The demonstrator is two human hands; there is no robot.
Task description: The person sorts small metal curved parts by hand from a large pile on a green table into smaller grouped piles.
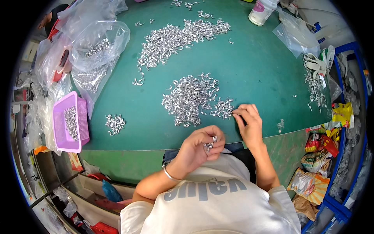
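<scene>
My left hand (200, 148) is curled over the table's front edge, shut on several small silver metal clips (210, 144). A thin bangle circles its wrist. My right hand (247, 123) lies on the green table top (249, 74), fingertips pinching at the right edge of the near pile of silver clips (191, 99). A larger pile of the same clips (175, 39) spreads across the far middle of the table. A small heap of clips (115, 124) lies apart at the front left.
A purple plastic basket (78, 132) with clips stands at the left edge, beside clear plastic bags (97, 50) holding more clips. A white bottle (261, 11) stands at the back. More clips and a bag (296, 35) lie at right; packets (315, 163) sit below.
</scene>
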